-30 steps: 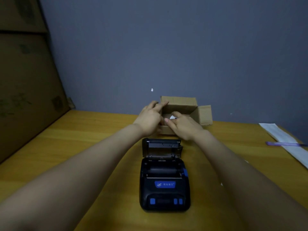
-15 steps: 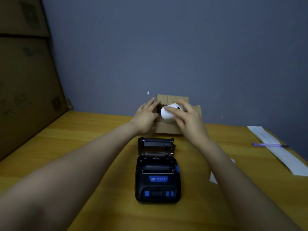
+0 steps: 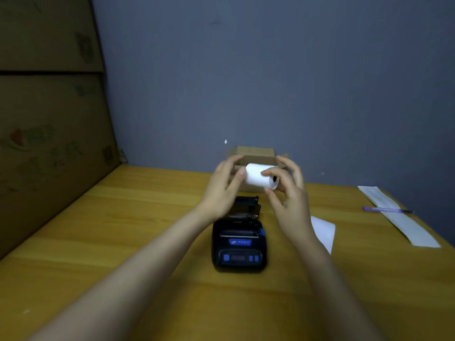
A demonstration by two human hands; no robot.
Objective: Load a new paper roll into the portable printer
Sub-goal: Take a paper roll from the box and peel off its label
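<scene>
A white paper roll [image 3: 256,177] hangs in the air above the back of the printer, lying sideways with its dark core facing right. My right hand [image 3: 288,193] grips it at the right end with thumb and fingers. My left hand [image 3: 225,185] touches its left end with the fingertips. The black portable printer [image 3: 238,244] with blue buttons sits on the wooden table, its lid [image 3: 246,204] swung open toward the back, so the paper bay is exposed.
A small open cardboard box [image 3: 256,153] stands behind the hands near the grey wall. A loose white sheet [image 3: 323,232] lies right of the printer. Farther right, a purple pen [image 3: 386,209] rests on a long paper strip [image 3: 403,222]. Large cardboard cartons [image 3: 49,119] line the left side.
My right hand lifted the paper roll out of the cardboard box and brought it nearer, above the printer's lid. My left hand left the box flap and came onto the roll's left end.
</scene>
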